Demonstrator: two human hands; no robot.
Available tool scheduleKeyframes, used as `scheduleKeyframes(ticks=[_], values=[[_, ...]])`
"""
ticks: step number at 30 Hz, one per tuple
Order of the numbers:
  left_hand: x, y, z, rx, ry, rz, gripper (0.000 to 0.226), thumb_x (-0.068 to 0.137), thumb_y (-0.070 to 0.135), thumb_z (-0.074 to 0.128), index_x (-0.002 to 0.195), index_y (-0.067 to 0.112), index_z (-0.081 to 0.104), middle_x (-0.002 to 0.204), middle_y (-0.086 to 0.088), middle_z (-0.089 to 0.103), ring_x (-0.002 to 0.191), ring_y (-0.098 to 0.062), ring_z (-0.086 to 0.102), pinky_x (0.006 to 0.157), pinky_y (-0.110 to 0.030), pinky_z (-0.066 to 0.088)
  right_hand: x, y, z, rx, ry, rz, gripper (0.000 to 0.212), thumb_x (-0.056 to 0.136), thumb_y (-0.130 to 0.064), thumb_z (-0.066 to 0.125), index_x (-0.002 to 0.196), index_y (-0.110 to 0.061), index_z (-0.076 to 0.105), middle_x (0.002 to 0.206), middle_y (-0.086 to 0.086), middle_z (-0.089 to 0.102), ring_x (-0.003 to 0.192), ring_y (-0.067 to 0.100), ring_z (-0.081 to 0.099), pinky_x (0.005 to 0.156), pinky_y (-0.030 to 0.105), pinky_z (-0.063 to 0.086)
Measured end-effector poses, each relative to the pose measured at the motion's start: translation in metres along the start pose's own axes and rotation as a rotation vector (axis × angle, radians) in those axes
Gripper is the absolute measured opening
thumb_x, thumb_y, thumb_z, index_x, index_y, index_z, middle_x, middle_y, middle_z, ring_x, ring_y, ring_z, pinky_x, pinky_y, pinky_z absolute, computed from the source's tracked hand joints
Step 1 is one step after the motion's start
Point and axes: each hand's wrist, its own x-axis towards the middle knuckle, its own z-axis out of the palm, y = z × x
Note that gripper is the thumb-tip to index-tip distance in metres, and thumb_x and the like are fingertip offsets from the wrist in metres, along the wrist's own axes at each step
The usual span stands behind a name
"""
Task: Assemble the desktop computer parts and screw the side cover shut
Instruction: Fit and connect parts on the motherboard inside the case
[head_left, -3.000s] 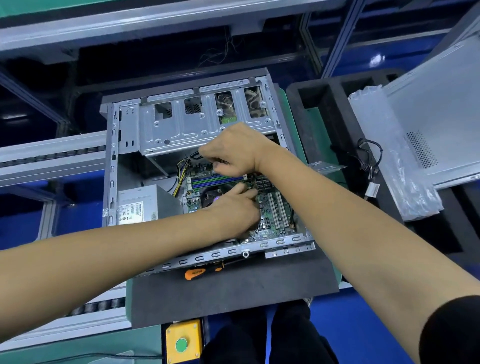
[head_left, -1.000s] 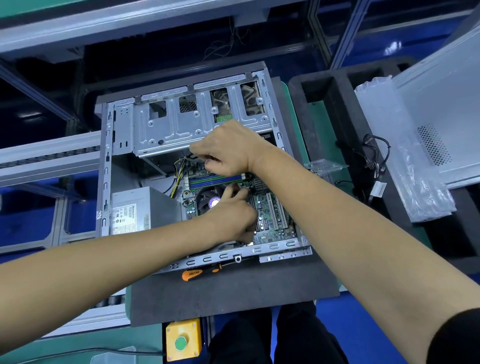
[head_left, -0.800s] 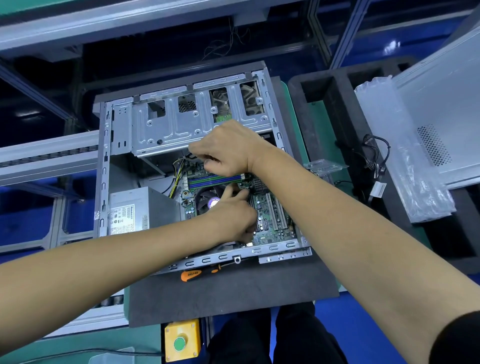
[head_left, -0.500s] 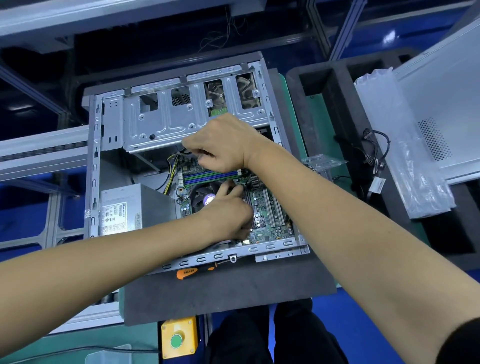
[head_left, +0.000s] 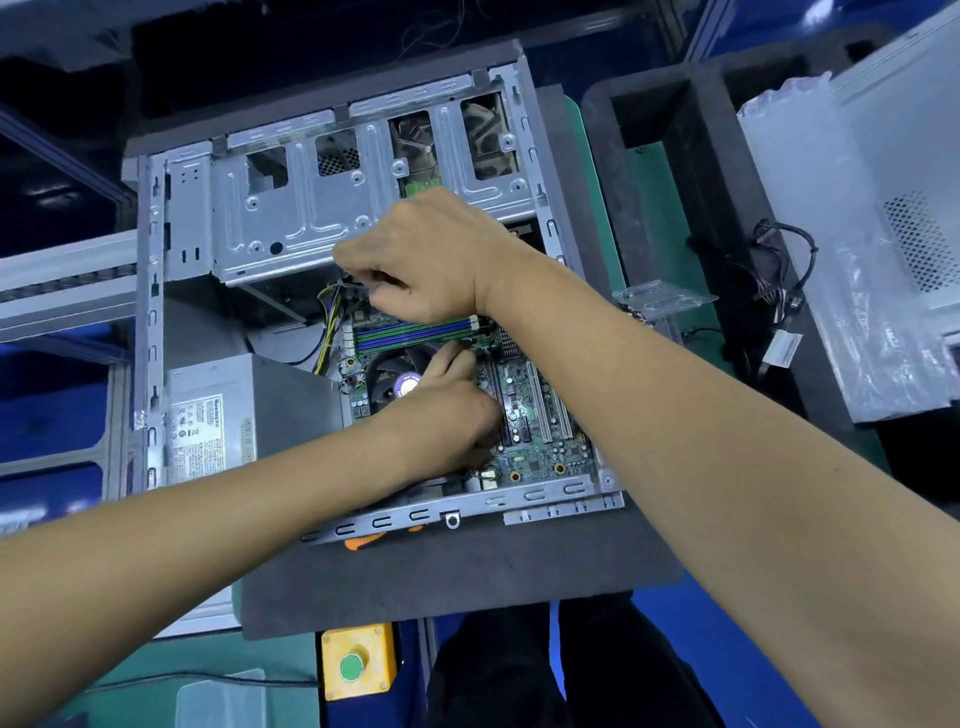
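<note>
Your right hand (head_left: 426, 260) curls over the ribbed memory slots (head_left: 415, 332), grip hidden. Your left hand (head_left: 447, 410), fingers bent, presses the green motherboard (head_left: 540, 415). The slots' long axis runs left-right.

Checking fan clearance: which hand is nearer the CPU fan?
Left. The left hand lies over the CPU fan, partly covering it. The right hand is farther back, beyond the memory slots.
</note>
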Motion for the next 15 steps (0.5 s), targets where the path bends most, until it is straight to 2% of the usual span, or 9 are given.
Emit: scheduleKeyframes(ticks=[4, 11, 15], values=[[-0.0011, 0.0007, 0.0010, -0.023, 0.011, -0.006, 0.034, 0.087, 0.054, 0.064, 0.099, 0.023, 0.069, 0.093, -0.004, 0.056, 0.116, -0.029, 0.032, 0.112, -0.038, 0.020, 0.0005, -0.0003, -0.0010, 0.009, -0.003, 0.001, 0.027, 0.082, -0.033, 0.038, 0.088, -0.019, 0.060, 0.065, -0.006, 0.046, 0.060, 0.022, 0.043, 0.056, 0.030, 0.019], [-0.0017, 0.0047, -0.0012, -0.053, 0.101, -0.007, 0.028, 0.080, 0.048, 0.065, 0.092, 0.023, 0.073, 0.082, -0.004, 0.061, 0.104, -0.025, 0.033, 0.104, -0.032, 0.014, 0.0015, -0.0011, -0.0017, 0.007, -0.011, 0.001, 0.028, 0.082, -0.033, 0.037, 0.088, -0.019, 0.060, 0.065, -0.006, 0.046, 0.061, 0.022, 0.045, 0.055, 0.030, 0.021], [-0.0021, 0.0055, -0.0023, -0.020, 0.080, -0.012, 0.028, 0.084, 0.048, 0.061, 0.095, 0.025, 0.073, 0.084, -0.001, 0.062, 0.110, -0.025, 0.035, 0.107, -0.033, 0.013, 0.0016, -0.0022, -0.0030, -0.003, -0.020, -0.002, 0.025, 0.081, -0.034, 0.035, 0.086, -0.022, 0.057, 0.065, -0.007, 0.047, 0.061, 0.021, 0.045, 0.053, 0.030, 0.018]])
